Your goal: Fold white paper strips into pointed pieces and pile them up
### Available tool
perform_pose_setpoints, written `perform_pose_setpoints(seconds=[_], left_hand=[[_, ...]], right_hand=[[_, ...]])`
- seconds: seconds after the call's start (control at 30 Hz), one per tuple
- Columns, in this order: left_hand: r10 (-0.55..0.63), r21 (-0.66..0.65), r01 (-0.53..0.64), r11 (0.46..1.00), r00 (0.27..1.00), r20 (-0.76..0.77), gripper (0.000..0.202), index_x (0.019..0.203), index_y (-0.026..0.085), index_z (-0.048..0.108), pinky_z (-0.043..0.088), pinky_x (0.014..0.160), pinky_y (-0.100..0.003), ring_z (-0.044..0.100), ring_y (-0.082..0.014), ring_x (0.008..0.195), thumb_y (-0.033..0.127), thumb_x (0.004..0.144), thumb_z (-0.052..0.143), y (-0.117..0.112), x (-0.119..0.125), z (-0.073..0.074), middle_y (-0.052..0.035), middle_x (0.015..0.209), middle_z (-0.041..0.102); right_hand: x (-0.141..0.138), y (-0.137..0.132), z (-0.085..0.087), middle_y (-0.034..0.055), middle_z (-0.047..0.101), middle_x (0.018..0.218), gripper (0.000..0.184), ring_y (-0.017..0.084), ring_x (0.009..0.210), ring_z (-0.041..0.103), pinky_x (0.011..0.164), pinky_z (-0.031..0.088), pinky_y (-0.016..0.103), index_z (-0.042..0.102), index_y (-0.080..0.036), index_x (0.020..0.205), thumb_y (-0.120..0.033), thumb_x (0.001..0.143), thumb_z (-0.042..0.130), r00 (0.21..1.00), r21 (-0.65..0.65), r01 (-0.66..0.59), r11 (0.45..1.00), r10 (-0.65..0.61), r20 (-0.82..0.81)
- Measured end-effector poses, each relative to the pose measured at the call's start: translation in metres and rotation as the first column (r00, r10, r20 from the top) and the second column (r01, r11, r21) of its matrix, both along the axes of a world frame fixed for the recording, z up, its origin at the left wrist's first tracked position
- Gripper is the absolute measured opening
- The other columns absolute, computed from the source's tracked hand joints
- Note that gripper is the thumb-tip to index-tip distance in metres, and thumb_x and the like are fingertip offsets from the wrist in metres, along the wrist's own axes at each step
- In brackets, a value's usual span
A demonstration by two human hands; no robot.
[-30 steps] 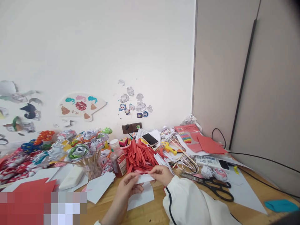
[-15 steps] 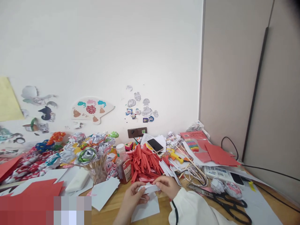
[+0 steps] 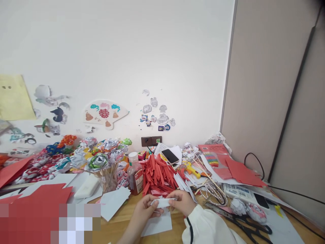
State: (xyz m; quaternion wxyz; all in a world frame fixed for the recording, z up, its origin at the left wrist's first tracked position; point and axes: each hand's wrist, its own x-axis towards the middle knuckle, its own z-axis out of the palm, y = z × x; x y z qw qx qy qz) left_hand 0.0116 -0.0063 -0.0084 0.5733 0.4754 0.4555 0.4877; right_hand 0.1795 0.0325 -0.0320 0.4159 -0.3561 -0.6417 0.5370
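There it was, the folded white paper (image 3: pixel 162 203), right between your two hands, held up over the near side of the wooden table (image 3: pixel 132 225)! Its long axis ran sideways, from left fingertips to right, almost level; neither hand was nearer, because each had an end. Your left hand (image 3: pixel 146 209) pinched its end between thumb and forefinger, the other fingers curled underneath; your right hand (image 3: pixel 184 202) pinched the opposite end, thumb towards you. Below it, a loose white sheet (image 3: pixel 157 225) lay on the wood, partly hidden by your left hand. Just beyond your fingers rose the pile of red strips (image 3: pixel 159 176), with white folded strips (image 3: pixel 183 183) beside it on the right.

And what a change from half a second earlier! Back then the paper's upper edge stood up as a loose flap; now it showed as a flatter, narrower band, only a small pale tip poking up behind. Your view had swung left too, so the scissors (image 3: pixel 250 227) slid further towards the picture's right, and more of the yellow paper (image 3: pixel 16 98) on the wall came in.
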Motion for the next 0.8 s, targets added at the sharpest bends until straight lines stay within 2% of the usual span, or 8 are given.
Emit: perform_pose_setpoints(seconds=[0.2,0.37,0.57,0.8], left_hand=[[0.006,-0.007,-0.006,1.000,0.999,-0.043,0.034,0.065,0.015,0.052,0.047,0.050,-0.024,0.061,-0.0163,0.053,0.041,0.049,0.067,-0.002,0.002,0.002,-0.0021,0.055,0.064],[-0.009,0.026,0.010,1.000,0.998,-0.059,0.031,0.065,0.014,0.052,0.047,0.050,-0.024,0.061,-0.0150,0.051,0.039,0.051,0.065,-0.004,0.004,0.004,-0.0023,0.056,0.064],[0.002,0.016,0.000,1.000,0.992,-0.123,0.031,0.066,0.014,0.052,0.047,0.048,-0.025,0.061,-0.0163,0.051,0.038,0.052,0.064,-0.007,0.005,0.007,-0.0035,0.058,0.064],[-0.009,0.133,0.039,0.990,0.977,-0.215,0.024,0.062,0.014,0.050,0.045,0.047,-0.025,0.059,-0.0154,0.045,0.037,0.061,0.057,-0.011,0.007,0.005,-0.0018,0.049,0.062]], right_hand=[[0.005,0.003,-0.003,0.0027,0.060,0.062,0.040,0.012,0.050,0.053,0.054,0.042,0.027,0.060,-0.014,0.078,-0.048,0.058,0.058,0.996,0.026,-0.003,1.000,0.000,0.086],[0.006,0.004,-0.005,0.0041,0.061,0.063,0.041,0.013,0.050,0.054,0.052,0.043,0.027,0.058,-0.013,0.078,-0.050,0.061,0.054,0.996,0.003,-0.065,0.998,0.065,0.053],[0.007,0.003,-0.006,0.0041,0.062,0.066,0.038,0.014,0.055,0.055,0.055,0.042,0.027,0.058,-0.015,0.080,-0.049,0.065,0.050,0.990,0.026,-0.045,0.999,0.041,0.134],[0.004,-0.004,-0.003,0.0018,0.062,0.067,0.026,0.014,0.059,0.056,0.058,0.041,0.025,0.060,-0.018,0.078,-0.040,0.067,0.052,0.970,0.140,-0.028,0.990,-0.007,0.242]])
